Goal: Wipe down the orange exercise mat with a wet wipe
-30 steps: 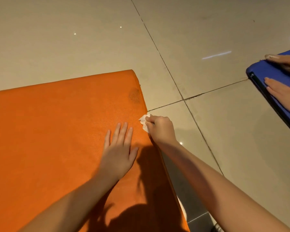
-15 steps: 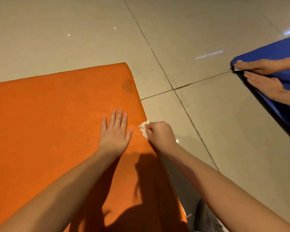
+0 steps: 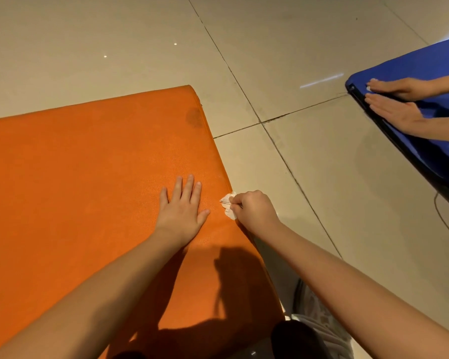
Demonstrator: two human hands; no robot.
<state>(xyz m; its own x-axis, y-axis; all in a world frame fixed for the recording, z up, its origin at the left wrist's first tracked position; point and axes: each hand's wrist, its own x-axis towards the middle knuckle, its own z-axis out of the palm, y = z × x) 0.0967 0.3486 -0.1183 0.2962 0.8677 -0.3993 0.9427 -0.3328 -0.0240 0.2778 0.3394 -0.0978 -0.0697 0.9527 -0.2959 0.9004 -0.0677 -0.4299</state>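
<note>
The orange exercise mat (image 3: 75,177) lies on the tiled floor and fills the left half of the view. A dark damp patch (image 3: 193,116) shows near its far right corner. My left hand (image 3: 182,211) rests flat on the mat, fingers straight, close to the right edge. My right hand (image 3: 254,209) grips a crumpled white wet wipe (image 3: 228,205) and holds it against the mat's right edge, just right of my left hand.
A blue mat (image 3: 425,71) lies at the right, with another person's two hands (image 3: 397,110) pressed on its near corner. Beige floor tiles (image 3: 322,177) with dark grout lines separate the two mats. A thin cable (image 3: 443,221) trails below the blue mat.
My right hand has slid the wipe along the mat's right edge toward me, away from the damp patch. My left hand stayed flat beside it. The view shifted, showing more of the blue mat.
</note>
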